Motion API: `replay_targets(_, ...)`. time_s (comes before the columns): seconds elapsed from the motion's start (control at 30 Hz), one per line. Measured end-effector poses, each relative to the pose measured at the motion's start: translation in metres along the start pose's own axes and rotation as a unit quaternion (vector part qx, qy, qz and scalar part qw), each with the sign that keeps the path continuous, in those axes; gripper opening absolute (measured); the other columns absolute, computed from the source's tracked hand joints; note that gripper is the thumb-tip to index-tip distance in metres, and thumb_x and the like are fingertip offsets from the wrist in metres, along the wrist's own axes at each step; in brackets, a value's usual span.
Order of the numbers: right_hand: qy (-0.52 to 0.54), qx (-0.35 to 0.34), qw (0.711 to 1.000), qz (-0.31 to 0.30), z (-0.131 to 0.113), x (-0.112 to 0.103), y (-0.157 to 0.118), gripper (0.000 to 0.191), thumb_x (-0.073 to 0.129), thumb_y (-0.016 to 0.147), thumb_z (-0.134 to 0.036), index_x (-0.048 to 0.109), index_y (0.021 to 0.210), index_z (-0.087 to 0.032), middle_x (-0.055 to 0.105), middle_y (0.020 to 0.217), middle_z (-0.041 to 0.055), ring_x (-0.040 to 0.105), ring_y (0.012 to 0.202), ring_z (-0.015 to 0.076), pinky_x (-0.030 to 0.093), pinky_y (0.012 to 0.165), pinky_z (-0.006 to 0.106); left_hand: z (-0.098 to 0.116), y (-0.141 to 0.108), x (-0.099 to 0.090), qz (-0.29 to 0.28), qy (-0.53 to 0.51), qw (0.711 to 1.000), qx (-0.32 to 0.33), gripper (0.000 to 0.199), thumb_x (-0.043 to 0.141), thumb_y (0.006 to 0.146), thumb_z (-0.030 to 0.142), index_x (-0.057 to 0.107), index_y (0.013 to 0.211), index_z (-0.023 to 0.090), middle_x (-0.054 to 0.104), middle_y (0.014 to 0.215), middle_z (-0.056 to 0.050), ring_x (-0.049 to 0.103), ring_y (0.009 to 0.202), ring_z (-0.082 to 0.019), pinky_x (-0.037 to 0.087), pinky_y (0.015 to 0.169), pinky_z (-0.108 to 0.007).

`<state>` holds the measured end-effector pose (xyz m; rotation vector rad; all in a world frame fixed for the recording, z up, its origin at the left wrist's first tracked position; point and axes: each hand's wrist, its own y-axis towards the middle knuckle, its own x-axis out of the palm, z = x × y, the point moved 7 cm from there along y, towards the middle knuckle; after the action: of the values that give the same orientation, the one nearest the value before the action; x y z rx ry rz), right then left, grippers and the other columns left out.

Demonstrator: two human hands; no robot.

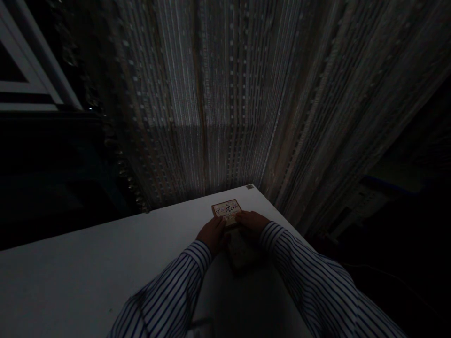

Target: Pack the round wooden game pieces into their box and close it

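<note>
A small flat rectangular box [228, 209] with a brown edge and a pale, printed top is tilted above the white table. My left hand [213, 234] grips its near left side, thumb on top. On the near right side, my right hand [252, 223] holds it the same way, fingers closed around the edge. Below and nearer to me lies a second dark, flat rectangular thing [244, 252], mostly in shadow; its kind cannot be made out. Both my sleeves are striped white and blue.
The white table [105, 249] runs off to the left, and its far corner carries a small dark square marker [250, 187]. A striped curtain [218, 94] hangs right behind the table. Dim furniture with a pale frame [35, 89] stands at the left. The scene is very dark.
</note>
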<state>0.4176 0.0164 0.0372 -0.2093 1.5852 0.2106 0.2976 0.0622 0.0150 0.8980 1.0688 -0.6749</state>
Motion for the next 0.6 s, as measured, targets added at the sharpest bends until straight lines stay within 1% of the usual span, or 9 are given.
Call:
replay_targets(0.13, -0.014, 0.006, 1.0, 0.012, -0.001, 0.001, 0.006, 0.05, 0.047, 0.082, -0.032, 0.039, 0.128, -0.012, 0.038, 0.133, 0.0169, 0.034, 0.122, 0.0292, 0.035, 0.092, 0.048, 0.003, 0.001, -0.002, -0.007, -0.001, 1.0, 0.003, 0.046, 0.049, 0.077, 0.037, 0.048, 0.117, 0.012, 0.047, 0.124, -0.017, 0.042, 0.116, -0.03, 0.035, 0.096, -0.045)
replay_targets(0.3, -0.013, -0.008, 1.0, 0.019, -0.004, 0.006, 0.008, 0.048, 0.045, 0.083, -0.033, 0.042, 0.126, -0.011, 0.042, 0.131, 0.0175, 0.036, 0.121, 0.0287, 0.037, 0.091, 0.046, 0.005, 0.004, -0.009, -0.022, 0.009, 1.0, -0.004, 0.044, 0.051, 0.076, 0.035, 0.049, 0.114, 0.014, 0.049, 0.12, -0.015, 0.045, 0.111, -0.029, 0.039, 0.091, -0.044)
replay_targets(0.43, -0.012, 0.003, 1.0, 0.017, 0.002, 0.003, 0.012, 0.046, 0.045, 0.083, -0.034, 0.043, 0.125, -0.014, 0.042, 0.131, 0.0158, 0.038, 0.12, 0.0272, 0.036, 0.092, 0.047, 0.007, 0.008, -0.017, -0.033, 0.014, 0.999, 0.001, 0.04, 0.055, 0.073, 0.037, 0.053, 0.107, 0.017, 0.054, 0.113, -0.013, 0.05, 0.104, -0.028, 0.042, 0.087, -0.043)
replay_targets(0.5, -0.009, 0.016, 0.999, 0.029, 0.007, -0.002, 0.018, 0.044, 0.041, 0.085, -0.033, 0.043, 0.125, -0.014, 0.042, 0.131, 0.0149, 0.038, 0.12, 0.026, 0.035, 0.093, 0.045, 0.003, 0.011, -0.02, -0.024, 0.012, 1.0, -0.006, 0.037, 0.053, 0.075, 0.038, 0.055, 0.105, 0.018, 0.055, 0.111, -0.012, 0.051, 0.103, -0.027, 0.042, 0.086, -0.042)
replay_targets(0.6, -0.002, 0.029, 0.998, 0.059, 0.015, -0.007, 0.03, 0.042, 0.038, 0.087, -0.029, 0.042, 0.126, -0.014, 0.04, 0.133, 0.0145, 0.036, 0.121, 0.0246, 0.035, 0.094, 0.043, -0.007, 0.019, -0.023, 0.007, 0.0, 1.0, -0.031, 0.04, 0.049, 0.078, 0.038, 0.052, 0.111, 0.016, 0.05, 0.121, -0.013, 0.046, 0.111, -0.028, 0.04, 0.09, -0.042)
